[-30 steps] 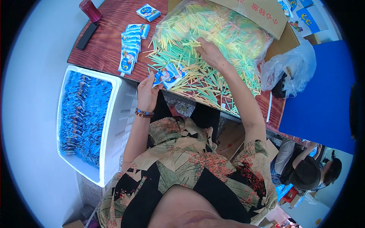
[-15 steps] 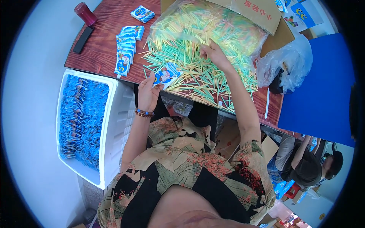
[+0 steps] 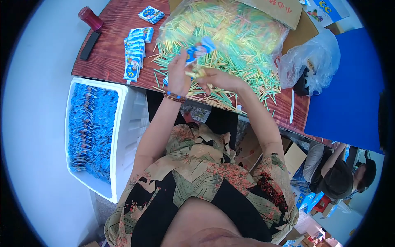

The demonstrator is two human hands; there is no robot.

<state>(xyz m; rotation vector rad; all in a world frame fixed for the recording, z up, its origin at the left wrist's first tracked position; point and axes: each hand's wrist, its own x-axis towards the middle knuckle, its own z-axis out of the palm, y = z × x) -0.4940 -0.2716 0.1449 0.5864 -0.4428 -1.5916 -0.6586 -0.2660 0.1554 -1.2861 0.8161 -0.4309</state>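
Left hand (image 3: 178,76) grips a small blue packet (image 3: 196,48); right hand (image 3: 218,80) pinches a few sticks (image 3: 196,73) just below it. Bin (image 3: 123,123) left of the hands is nearly full of packets, but a big stick pile (image 3: 230,45) remains beyond them, so plenty left.

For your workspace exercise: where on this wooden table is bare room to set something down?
Bare table lies between the black bar and the packet row. The stick pile crowds the middle, around both hands.

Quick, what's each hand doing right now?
Left hand: closed on a small blue packet, lifted above the table.
Right hand: fingers pinched on a few thin sticks at the packet.
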